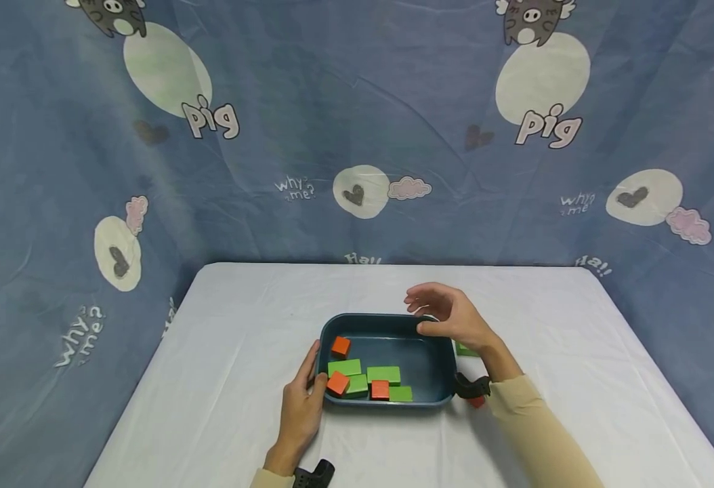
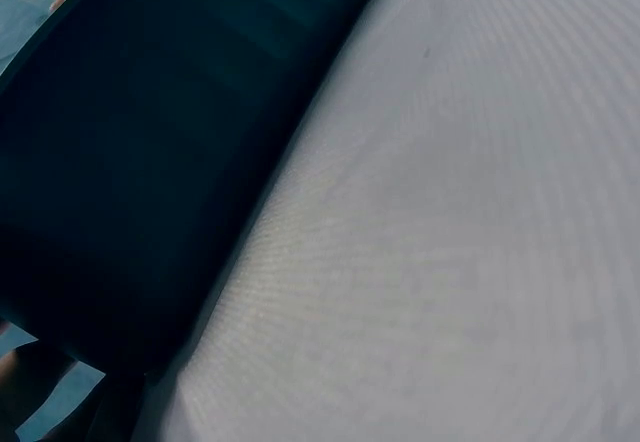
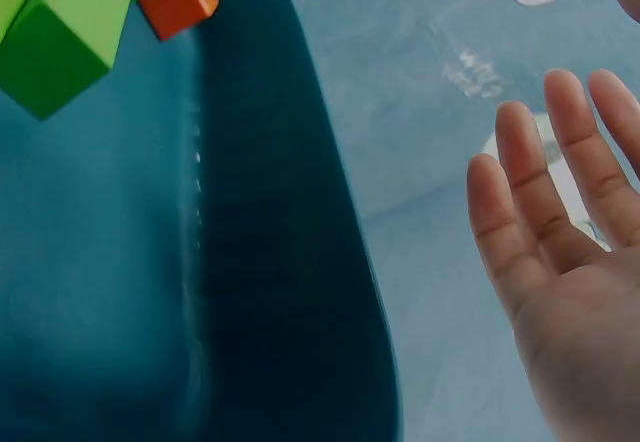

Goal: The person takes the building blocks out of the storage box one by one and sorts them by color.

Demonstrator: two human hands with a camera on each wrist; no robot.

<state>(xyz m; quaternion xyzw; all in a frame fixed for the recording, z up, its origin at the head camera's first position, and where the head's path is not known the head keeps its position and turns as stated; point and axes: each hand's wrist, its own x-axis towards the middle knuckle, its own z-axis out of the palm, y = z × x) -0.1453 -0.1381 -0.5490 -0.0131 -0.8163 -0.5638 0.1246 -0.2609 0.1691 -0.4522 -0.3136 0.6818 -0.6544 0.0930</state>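
A dark teal rectangular bin (image 1: 387, 325) sits on the white cloth. Inside, mostly toward its near left, lie several green blocks (image 1: 384, 374) and 3 orange blocks (image 1: 341, 347). My left hand (image 1: 301, 410) rests against the bin's left wall, its fingers straight along the outside and the thumb by the rim. Over the far right corner hovers my right hand (image 1: 448, 315), fingers spread and loosely bent, holding nothing. The right wrist view shows that palm (image 3: 590, 322) beside the bin wall.
Right of the bin, a green block (image 1: 465, 350) and an orange block (image 1: 476, 402) lie on the table (image 1: 241, 325), partly hidden by my right forearm. A blue printed curtain (image 1: 284, 88) hangs behind and on both sides.
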